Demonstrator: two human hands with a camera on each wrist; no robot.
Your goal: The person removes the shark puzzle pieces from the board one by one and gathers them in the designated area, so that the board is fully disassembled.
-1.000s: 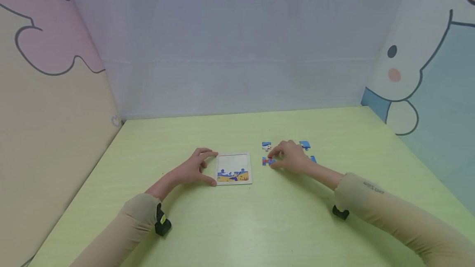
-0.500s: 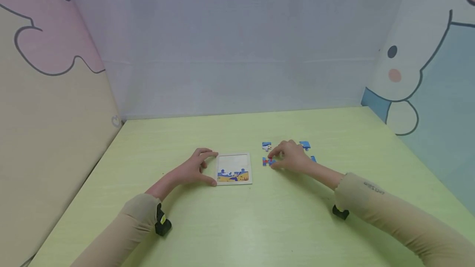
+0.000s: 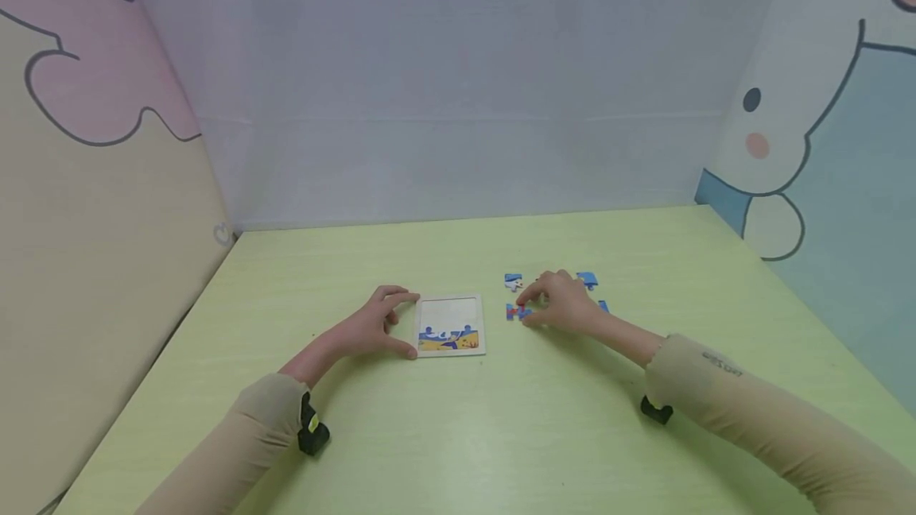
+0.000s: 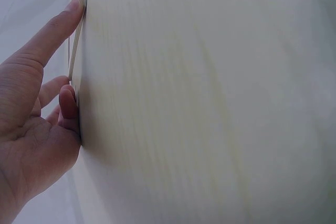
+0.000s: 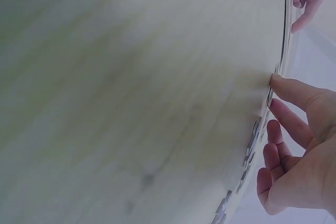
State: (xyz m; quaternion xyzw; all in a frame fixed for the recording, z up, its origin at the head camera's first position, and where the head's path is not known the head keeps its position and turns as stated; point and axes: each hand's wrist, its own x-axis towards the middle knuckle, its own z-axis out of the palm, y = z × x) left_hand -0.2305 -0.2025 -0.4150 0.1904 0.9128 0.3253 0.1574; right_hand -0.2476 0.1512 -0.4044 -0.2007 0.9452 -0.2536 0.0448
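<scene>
The puzzle tray (image 3: 449,325), long axis running away from the person, is braced at its left edge by the left hand (image 3: 374,329), thumb and fingers spread. Right of it, a flat red-and-blue puzzle piece (image 3: 517,311) is pinched by the right hand (image 3: 561,303).

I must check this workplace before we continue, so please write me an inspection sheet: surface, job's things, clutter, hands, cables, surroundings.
Surface: pale green table, bare wood grain, no spill seen.
Job's things: puzzle board lies flat, only its bottom row filled; loose puzzle pieces lie to the right of it.
Clutter: nothing seen.
Hands: left hand rests against the board's left edge, thumb and forefinger on it; right hand pinches a red and blue piece on the table.
Cables: nothing seen; a small black camera on each wrist.
Surroundings: cartoon wall panels left and right, plain pale panel behind.
</scene>
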